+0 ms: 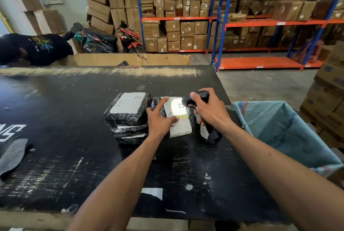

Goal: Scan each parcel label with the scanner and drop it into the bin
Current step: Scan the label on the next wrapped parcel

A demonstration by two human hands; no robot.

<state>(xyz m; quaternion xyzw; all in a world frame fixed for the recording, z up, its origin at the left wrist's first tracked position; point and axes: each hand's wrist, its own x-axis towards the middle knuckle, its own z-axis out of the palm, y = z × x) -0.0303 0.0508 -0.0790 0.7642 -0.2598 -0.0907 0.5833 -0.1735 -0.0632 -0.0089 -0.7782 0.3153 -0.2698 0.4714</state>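
Note:
Two groups of black-wrapped parcels with white labels lie on the black table [74,156]. My left hand [160,119] rests on the right parcel [182,128], fingers spread over its label and near edge. My right hand [210,109] grips a black handheld scanner [201,98] just right of that parcel, its head pointed at the label, where a bright patch of light falls. To the left stands a stack of parcels [128,115], the top one with its label facing up. A bin lined with a light blue sack [279,130] stands open beyond the table's right edge.
A grey cloth [11,156] lies at the table's left edge. A person in a black shirt [33,48] bends over beyond the far edge, near a large cardboard box [130,59]. Racks of cartons [242,16], a motorbike [111,39] and stacked boxes [327,91] surround the area.

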